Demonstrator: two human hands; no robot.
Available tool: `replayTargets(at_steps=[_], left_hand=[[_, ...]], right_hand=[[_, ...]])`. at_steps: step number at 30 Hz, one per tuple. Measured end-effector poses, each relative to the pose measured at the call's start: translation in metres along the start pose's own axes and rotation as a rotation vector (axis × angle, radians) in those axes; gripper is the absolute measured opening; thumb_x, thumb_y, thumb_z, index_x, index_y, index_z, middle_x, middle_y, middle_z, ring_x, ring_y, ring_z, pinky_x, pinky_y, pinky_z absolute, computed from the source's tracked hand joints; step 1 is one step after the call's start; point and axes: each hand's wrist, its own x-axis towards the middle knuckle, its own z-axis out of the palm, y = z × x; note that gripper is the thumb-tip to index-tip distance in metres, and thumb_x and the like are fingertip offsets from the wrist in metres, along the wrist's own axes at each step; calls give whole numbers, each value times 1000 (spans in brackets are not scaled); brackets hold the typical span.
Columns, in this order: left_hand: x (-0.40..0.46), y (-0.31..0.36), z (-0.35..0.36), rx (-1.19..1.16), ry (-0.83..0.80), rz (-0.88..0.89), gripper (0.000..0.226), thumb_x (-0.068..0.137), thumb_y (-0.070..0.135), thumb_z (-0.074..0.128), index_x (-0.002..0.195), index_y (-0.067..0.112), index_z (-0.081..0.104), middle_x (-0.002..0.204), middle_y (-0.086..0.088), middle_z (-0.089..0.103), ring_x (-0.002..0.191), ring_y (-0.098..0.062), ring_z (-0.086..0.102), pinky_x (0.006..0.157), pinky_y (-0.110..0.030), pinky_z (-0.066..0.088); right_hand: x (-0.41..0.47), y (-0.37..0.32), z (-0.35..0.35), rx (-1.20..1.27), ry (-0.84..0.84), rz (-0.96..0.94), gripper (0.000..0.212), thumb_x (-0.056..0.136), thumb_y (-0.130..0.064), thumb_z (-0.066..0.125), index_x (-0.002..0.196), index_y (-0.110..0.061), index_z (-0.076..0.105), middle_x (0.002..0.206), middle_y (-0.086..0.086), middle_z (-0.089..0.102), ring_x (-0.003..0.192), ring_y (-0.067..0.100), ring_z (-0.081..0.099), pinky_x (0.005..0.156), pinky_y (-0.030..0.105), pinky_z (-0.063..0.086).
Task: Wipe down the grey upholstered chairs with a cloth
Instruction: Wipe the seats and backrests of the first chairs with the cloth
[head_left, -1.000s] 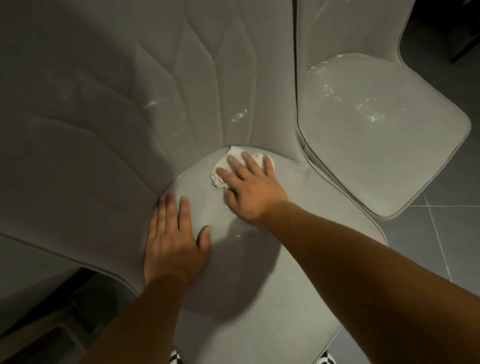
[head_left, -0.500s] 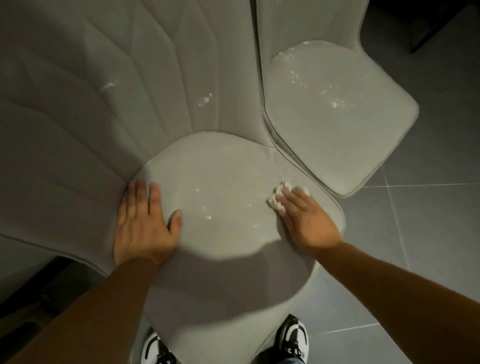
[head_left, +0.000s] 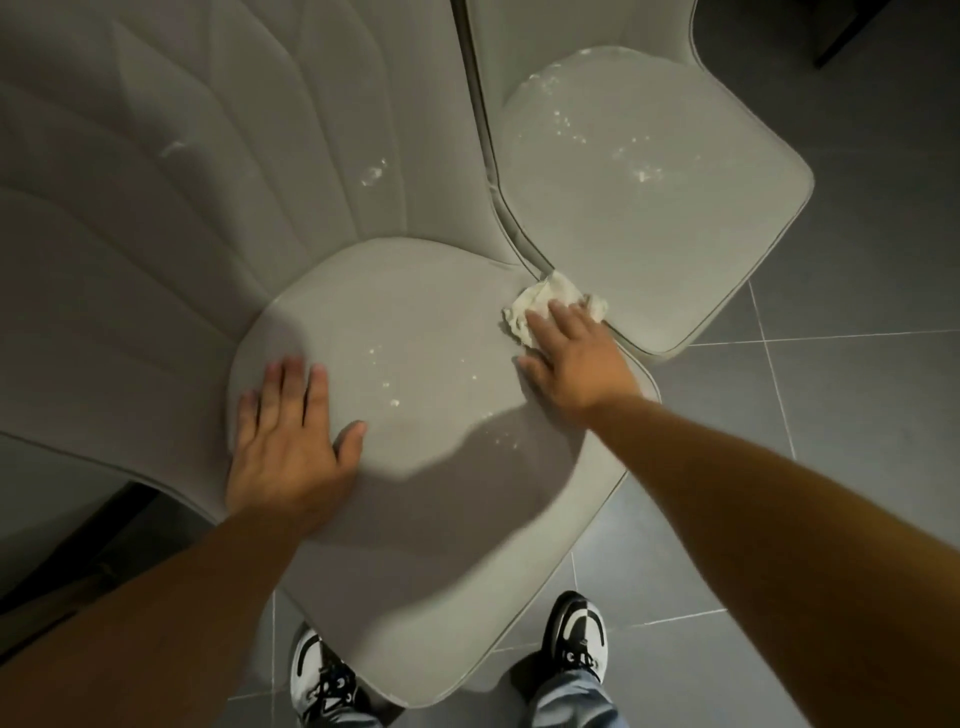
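Note:
Two grey upholstered chairs stand side by side. The near chair's seat (head_left: 415, 322) fills the middle of the view and carries small white specks near its centre; its quilted backrest (head_left: 182, 182) rises at the left. My right hand (head_left: 574, 358) presses a crumpled white cloth (head_left: 540, 301) flat on the seat's right edge, where it meets the second chair. My left hand (head_left: 288, 441) lies flat with fingers apart on the seat's left side. The second chair's seat (head_left: 675, 223) at upper right shows scattered white marks.
Dark grey floor tiles (head_left: 857, 415) surround the chairs at right and below. My two black and white shoes (head_left: 576, 639) stand under the near seat's front edge. White smudges (head_left: 374, 174) mark the near backrest. A dark gap opens at lower left.
My right hand swept the cloth from the seat's back crease to the right edge, then slightly up towards the second chair. My left hand stayed flat on the seat. The view pulled back.

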Motion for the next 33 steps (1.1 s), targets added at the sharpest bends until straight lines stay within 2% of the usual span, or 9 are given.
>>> replayTargets(at_steps=[4, 8, 12, 15, 20, 24, 26, 31, 33], left_hand=[[-4, 2, -14, 18, 22, 24, 78, 94, 54, 29, 156, 7, 36, 163, -22, 26, 154, -39, 16, 125, -56, 10], [-2, 13, -40, 169, 72, 168, 74, 95, 52, 31, 155, 8, 40, 163, -24, 26, 153, -40, 19, 124, -59, 10], [26, 8, -93, 308, 177, 301, 65, 100, 50, 35, 155, 14, 40, 166, -20, 21, 155, -38, 8, 123, -60, -3], [47, -11, -147, 554, 194, 387, 70, 99, 57, 19, 154, 19, 40, 168, -17, 16, 156, -37, -1, 121, -61, -11], [52, -67, -223, 946, 83, 372, 86, 91, 62, -4, 156, 24, 37, 169, -15, 12, 154, -39, -14, 118, -65, -16], [38, -103, -243, 1228, -8, 498, 85, 92, 60, -4, 161, 19, 20, 170, -17, -1, 154, -39, -16, 112, -66, -27], [40, -109, -240, 1276, -15, 511, 84, 91, 59, -7, 162, 18, 8, 169, -17, -9, 154, -39, -17, 109, -66, -29], [47, -114, -229, 1286, 19, 523, 86, 85, 52, -24, 161, 20, 0, 168, -15, -14, 154, -36, -18, 106, -67, -31], [47, -115, -229, 1282, 6, 536, 91, 82, 52, -27, 161, 19, 0, 168, -16, -15, 154, -37, -18, 106, -67, -31]], right_hand=[[-75, -24, 45, 74, 219, -23, 45, 96, -35, 50, 137, -16, 54, 140, 16, 51, 127, 39, 46, 105, 48, 37], [-143, -52, 71, 138, 216, -110, 37, 92, -39, 54, 125, -25, 59, 124, 3, 58, 112, 30, 52, 93, 41, 39], [-155, -56, 60, 113, 276, -166, 31, 89, -40, 51, 111, -26, 67, 107, 0, 63, 98, 28, 59, 80, 38, 35], [-128, -53, 34, 73, 410, -69, 31, 85, -39, 47, 98, -22, 69, 96, 5, 62, 91, 30, 58, 83, 42, 34], [-74, -49, -6, 110, 437, 126, 36, 89, -41, 41, 106, -19, 64, 107, 13, 58, 103, 34, 50, 97, 50, 32], [-48, -47, 0, 180, 133, 160, 48, 96, -51, 41, 135, -24, 44, 147, 15, 38, 130, 38, 38, 107, 49, 32], [-46, -50, 15, 125, 75, 171, 54, 96, -55, 39, 143, -29, 32, 153, 14, 30, 135, 38, 31, 111, 49, 27], [-60, -86, 42, 247, 236, 337, 48, 93, -43, 49, 135, -22, 42, 128, 20, 44, 112, 39, 39, 98, 49, 40], [-74, -111, 51, 283, 223, 338, 43, 93, -33, 53, 132, -18, 48, 122, 21, 47, 107, 39, 41, 94, 46, 42]])
